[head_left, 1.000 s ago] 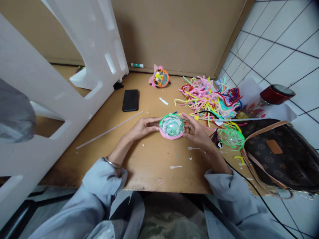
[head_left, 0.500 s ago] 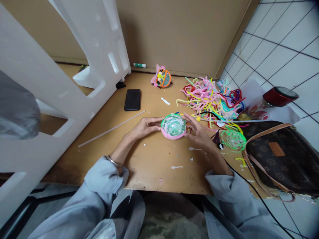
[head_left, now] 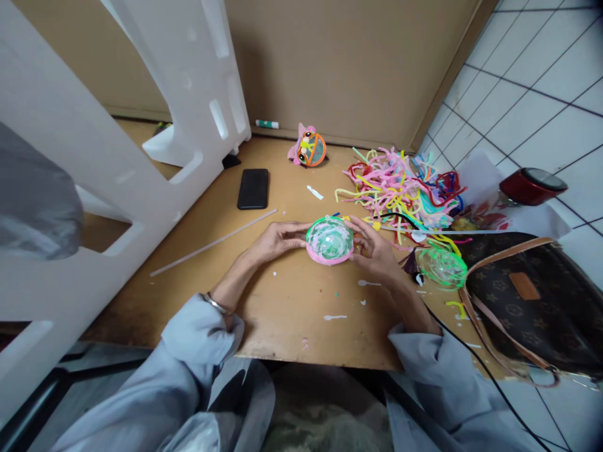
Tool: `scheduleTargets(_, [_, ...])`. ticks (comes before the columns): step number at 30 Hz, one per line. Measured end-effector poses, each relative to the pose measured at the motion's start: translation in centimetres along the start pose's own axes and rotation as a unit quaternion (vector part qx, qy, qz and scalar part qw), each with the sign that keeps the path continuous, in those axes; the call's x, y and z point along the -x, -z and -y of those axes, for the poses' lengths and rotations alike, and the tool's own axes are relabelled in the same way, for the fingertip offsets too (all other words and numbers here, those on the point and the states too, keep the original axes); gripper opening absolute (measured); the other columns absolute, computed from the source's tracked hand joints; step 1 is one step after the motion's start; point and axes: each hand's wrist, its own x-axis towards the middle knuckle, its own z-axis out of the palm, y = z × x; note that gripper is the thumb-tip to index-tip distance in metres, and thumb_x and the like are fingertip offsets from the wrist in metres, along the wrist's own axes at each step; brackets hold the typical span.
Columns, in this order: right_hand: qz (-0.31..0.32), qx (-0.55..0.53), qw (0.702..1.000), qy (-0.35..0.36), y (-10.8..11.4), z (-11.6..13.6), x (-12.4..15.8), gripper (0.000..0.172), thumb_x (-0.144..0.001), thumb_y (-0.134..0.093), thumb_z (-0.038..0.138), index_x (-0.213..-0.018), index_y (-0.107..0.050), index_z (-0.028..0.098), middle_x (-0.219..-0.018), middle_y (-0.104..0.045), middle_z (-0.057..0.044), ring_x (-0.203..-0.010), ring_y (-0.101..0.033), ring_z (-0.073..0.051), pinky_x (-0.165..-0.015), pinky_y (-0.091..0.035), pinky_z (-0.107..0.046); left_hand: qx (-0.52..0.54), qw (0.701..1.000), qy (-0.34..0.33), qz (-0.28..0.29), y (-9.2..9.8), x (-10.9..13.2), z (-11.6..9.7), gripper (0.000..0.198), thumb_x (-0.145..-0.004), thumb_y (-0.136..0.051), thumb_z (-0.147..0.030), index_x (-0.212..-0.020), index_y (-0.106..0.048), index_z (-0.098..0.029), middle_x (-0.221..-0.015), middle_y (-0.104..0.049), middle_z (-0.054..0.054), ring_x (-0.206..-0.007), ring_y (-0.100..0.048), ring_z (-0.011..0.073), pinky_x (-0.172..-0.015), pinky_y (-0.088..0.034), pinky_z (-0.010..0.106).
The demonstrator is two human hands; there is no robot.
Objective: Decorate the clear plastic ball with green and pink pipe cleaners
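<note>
A clear dome [head_left: 330, 240] with green and whitish swirls is held over the middle of the table. Green pipe cleaner edges its far rim and pink pipe cleaner its near rim. My left hand [head_left: 277, 240] pinches the dome's left edge between thumb and fingers. On the opposite edge, my right hand [head_left: 374, 252] grips it with curled fingers, partly hidden behind the rim. Right of my right hand lies another clear dome [head_left: 443, 267], rimmed in bright green. A finished-looking figure [head_left: 308, 147] with orange rim, eyes and pink trim stands at the back.
Pipe cleaners [head_left: 400, 185] of many colours are heaped at the back right. A black phone-like slab [head_left: 253, 189], a translucent stick [head_left: 211, 243] and a green-and-white marker [head_left: 267, 124] lie leftward. A brown handbag [head_left: 537, 301] and red-lidded jar [head_left: 532, 186] stand right. A white plastic panel [head_left: 198, 81] borders the left.
The whole view has shifted very slightly. Both hands keep the same hold on the dome, with no other visible movement.
</note>
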Motion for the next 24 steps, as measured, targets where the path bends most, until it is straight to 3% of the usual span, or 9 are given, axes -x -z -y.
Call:
scheduleTargets(8, [-0.007, -0.006, 1.0, 0.005, -0.3, 0.1, -0.1, 0.083, -0.067, -0.081, 0.028, -0.144, -0.05, 0.024, -0.153, -0.051, -0.015, -0.143, -0.046, -0.032, -0.116, -0.04, -0.051, -0.008, 1.0, -0.022, 0.001, 0.0, -0.1, 0.3, 0.056, -0.075, -0.083, -0.045, -0.125, -0.071, -0.021, -0.123, -0.074, 0.014, -0.106, -0.074, 0.0264, -0.098, -0.058, 0.042])
scheduleTargets(16, [-0.023, 0.013, 1.0, 0.013, -0.8, 0.0, 0.2, 0.082, -0.071, -0.081, 0.046, -0.144, -0.051, 0.025, -0.154, -0.048, -0.014, -0.143, -0.044, -0.034, -0.115, -0.042, -0.052, -0.051, 0.997, -0.063, -0.006, 0.1, -0.1, -0.1, 0.05, -0.079, -0.081, -0.041, -0.125, -0.072, -0.023, -0.129, -0.071, 0.014, -0.109, -0.071, 0.0246, -0.097, -0.057, 0.039])
scheduleTargets(24, [-0.053, 0.051, 0.997, 0.014, -1.6, -0.1, 0.4, 0.087, -0.071, -0.08, 0.058, -0.145, -0.049, 0.024, -0.149, -0.047, -0.015, -0.134, -0.051, -0.035, -0.112, -0.044, -0.053, -0.059, 0.997, -0.058, -0.002, -0.3, 0.1, -0.7, 0.05, -0.081, -0.078, -0.042, -0.127, -0.071, -0.023, -0.13, -0.07, 0.014, -0.111, -0.069, 0.0247, -0.099, -0.055, 0.04])
